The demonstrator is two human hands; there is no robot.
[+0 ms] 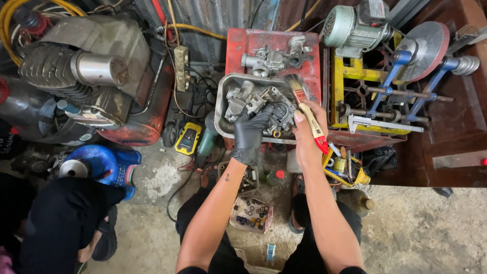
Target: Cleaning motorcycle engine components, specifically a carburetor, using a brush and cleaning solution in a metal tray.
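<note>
Meanwhile, left hand (249,133) grips carburetor (278,112); right hand (306,133) angles paintbrush (305,104) upward.

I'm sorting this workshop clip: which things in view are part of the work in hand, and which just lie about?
In hand:
left hand, gloved, on the metal engine part
right hand holding the paintbrush
metal tray under them

Lying about:
caliper
electric motor
yellow meter
small-parts box
blue funnel tub

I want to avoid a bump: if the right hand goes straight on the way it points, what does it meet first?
Probably the metal part in the tray: the right hand with the brush points up-frame over it. Depth is unclear.
</note>
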